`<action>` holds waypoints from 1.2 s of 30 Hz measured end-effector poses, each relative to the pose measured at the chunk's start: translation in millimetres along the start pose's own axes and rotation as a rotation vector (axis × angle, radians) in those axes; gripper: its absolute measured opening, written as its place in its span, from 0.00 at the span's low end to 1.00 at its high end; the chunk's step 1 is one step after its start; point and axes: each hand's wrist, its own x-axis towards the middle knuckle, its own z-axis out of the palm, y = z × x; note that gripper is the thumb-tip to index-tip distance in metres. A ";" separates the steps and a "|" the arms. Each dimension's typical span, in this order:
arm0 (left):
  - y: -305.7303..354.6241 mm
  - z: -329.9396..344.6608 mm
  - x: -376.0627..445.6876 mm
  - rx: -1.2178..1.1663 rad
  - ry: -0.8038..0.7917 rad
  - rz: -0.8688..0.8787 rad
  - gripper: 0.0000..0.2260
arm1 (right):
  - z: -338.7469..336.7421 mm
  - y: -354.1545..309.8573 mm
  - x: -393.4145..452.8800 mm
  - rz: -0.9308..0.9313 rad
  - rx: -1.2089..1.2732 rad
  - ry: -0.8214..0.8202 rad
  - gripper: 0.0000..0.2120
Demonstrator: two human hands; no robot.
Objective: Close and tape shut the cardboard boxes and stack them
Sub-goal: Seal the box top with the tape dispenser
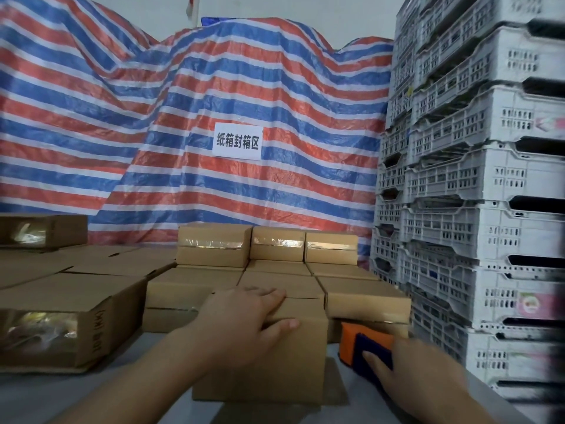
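Flat on top of the cardboard box [266, 356] at lower centre of the frame, the left hand [244, 313] presses the flaps down with straight fingers, thumb draped over the near upper edge; nothing is curled round or pinched. At lower right, the right hand [419, 371] lies on the tape dispenser [363, 347], an orange and dark blue tool sitting on the grey surface just beside the box's right wall. Its fingers reach over the dispenser's top, but motion blur hides whether they have closed round it, so I cannot tell. The flap seam runs left to right across the box top, just beyond the left fingertips, and shows no glossy tape. That seam is what the coming move turns on: the dispenser lies to the right of the box and lower than its top, so the right hand is the nearer one and would need to lift the tool up and leftward along the seam's long axis. Behind, rows of sealed boxes [275, 249] with shiny tape sit stacked against the striped tarpaulin [214, 87].
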 end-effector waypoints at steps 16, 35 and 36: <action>-19.5 -37.7 4.8 -1.139 0.001 -0.302 0.27 | -119.7 -56.0 71.9 -0.075 1.246 -0.034 0.29; -37.2 -33.5 8.9 -1.860 0.202 -0.550 0.26 | -105.8 -117.6 108.3 -0.380 1.290 -0.427 0.31; -37.5 -34.2 9.4 -1.889 0.221 -0.566 0.23 | -105.9 -117.3 107.8 -0.382 1.297 -0.434 0.29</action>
